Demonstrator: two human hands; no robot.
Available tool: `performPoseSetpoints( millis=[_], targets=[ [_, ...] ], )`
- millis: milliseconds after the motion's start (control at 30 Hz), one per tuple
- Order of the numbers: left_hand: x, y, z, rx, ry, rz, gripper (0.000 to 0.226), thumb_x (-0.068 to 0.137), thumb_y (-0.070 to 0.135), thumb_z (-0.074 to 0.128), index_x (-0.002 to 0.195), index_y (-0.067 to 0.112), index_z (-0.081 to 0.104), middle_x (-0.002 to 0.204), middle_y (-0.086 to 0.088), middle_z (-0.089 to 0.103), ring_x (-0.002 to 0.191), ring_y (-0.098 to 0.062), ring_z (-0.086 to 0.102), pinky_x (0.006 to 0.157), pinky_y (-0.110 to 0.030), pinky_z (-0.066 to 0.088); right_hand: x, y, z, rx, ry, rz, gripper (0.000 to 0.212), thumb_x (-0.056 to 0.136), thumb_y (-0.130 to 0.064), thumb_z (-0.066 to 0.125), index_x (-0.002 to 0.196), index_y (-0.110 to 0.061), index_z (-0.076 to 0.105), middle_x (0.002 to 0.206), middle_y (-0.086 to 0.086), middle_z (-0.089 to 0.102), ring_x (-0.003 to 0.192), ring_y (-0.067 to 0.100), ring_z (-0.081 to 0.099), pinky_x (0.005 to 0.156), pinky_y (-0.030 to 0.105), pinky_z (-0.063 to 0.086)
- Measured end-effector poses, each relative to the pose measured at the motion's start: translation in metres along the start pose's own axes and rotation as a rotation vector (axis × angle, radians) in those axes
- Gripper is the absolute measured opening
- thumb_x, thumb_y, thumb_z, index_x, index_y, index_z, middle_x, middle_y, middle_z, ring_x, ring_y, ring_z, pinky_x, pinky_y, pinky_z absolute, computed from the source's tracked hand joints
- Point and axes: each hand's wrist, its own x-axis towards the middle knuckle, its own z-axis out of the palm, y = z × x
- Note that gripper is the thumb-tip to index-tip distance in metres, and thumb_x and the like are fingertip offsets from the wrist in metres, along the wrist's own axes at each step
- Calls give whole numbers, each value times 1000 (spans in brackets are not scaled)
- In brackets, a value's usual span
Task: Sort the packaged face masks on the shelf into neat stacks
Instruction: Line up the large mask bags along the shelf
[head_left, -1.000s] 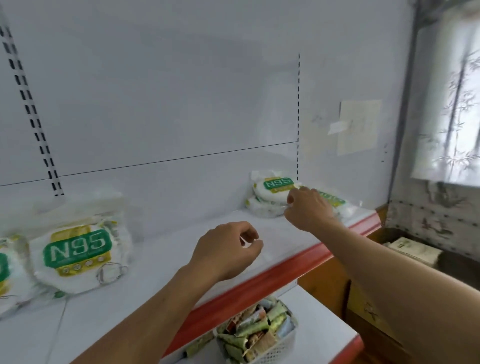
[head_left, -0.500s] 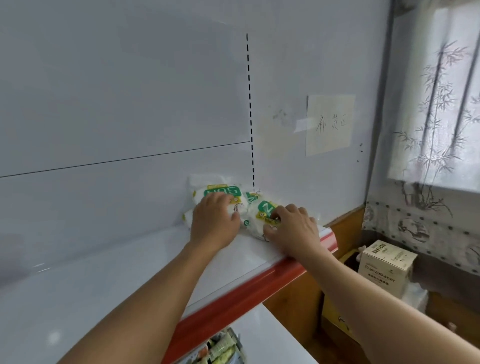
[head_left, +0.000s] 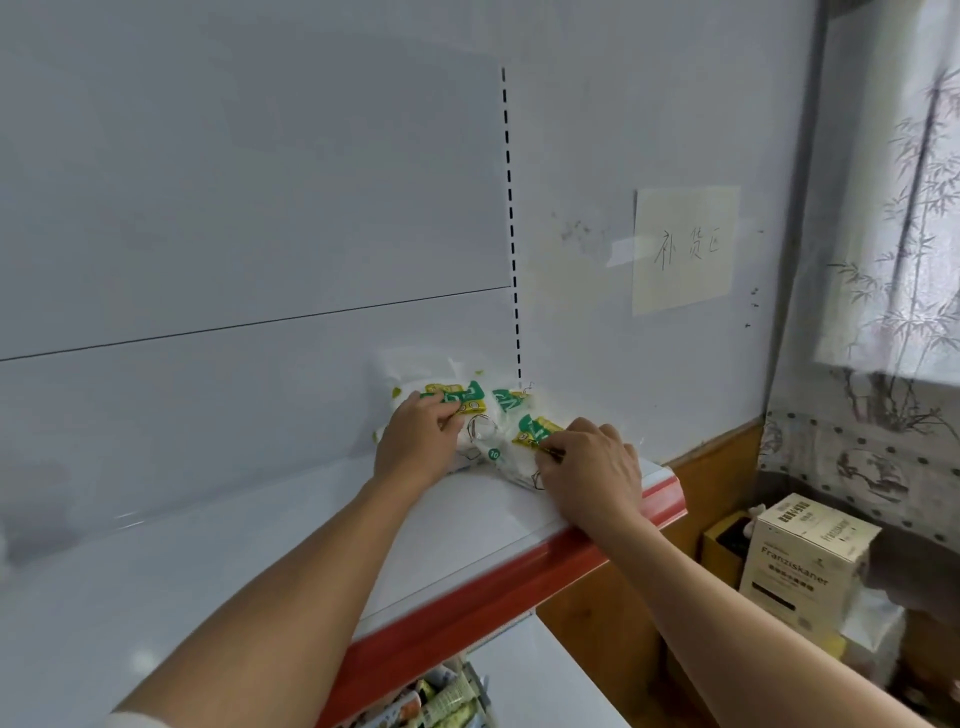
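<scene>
Several white mask packs with green and yellow N95 labels lie in a loose heap at the right end of the white shelf, against the back panel. My left hand grips the left pack, fingers curled over its label. My right hand grips the right pack near the shelf's red front edge, fingers curled on its label. Parts of both packs are hidden under my hands.
The shelf's red edge strip runs diagonally below my arms. A lower shelf holds a basket of small packets. A paper note is taped to the wall. A cardboard box stands on the floor at right.
My view swung right, losing the packs at the shelf's left end. My left hand travelled from mid-shelf to the heap and closed on a pack; my right hand settled on the right pack.
</scene>
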Motion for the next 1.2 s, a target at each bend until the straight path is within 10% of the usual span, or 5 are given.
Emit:
performPoseSetpoints(
  millis=[400, 600, 767, 1200],
  targets=[
    [-51, -46, -105, -140, 394, 95, 26, 98, 23, 58, 119, 16, 72, 134, 3, 62, 141, -16, 38, 108, -28, 35, -21, -43, -6, 293, 193, -22, 26, 98, -29, 55, 117, -23, 71, 119, -11, 64, 112, 15, 41, 87, 32, 37],
    [-117, -101, -178, -148, 480, 107, 30, 99, 23, 57, 126, 15, 67, 136, 4, 60, 142, -12, 34, 99, 5, 18, -63, -146, 26, 495, 206, -230, 20, 94, -25, 62, 109, -24, 76, 110, -17, 64, 112, 12, 42, 79, 27, 34],
    [-189, -169, -251, -96, 554, 59, 30, 97, 23, 59, 125, 16, 65, 137, 4, 58, 143, -11, 33, 114, -18, 24, -99, -231, 54, 554, 168, -460, 19, 90, -16, 68, 105, -22, 77, 105, -9, 68, 106, 24, 50, 80, 33, 45],
    [-315, -303, -387, 87, 601, 5, 35, 95, 30, 55, 123, 12, 67, 138, 4, 53, 142, -12, 31, 116, -17, 20, -181, -407, 100, 623, 66, -777, 18, 87, -14, 73, 104, -19, 78, 104, -5, 70, 104, 17, 51, 80, 27, 44]
  ],
)
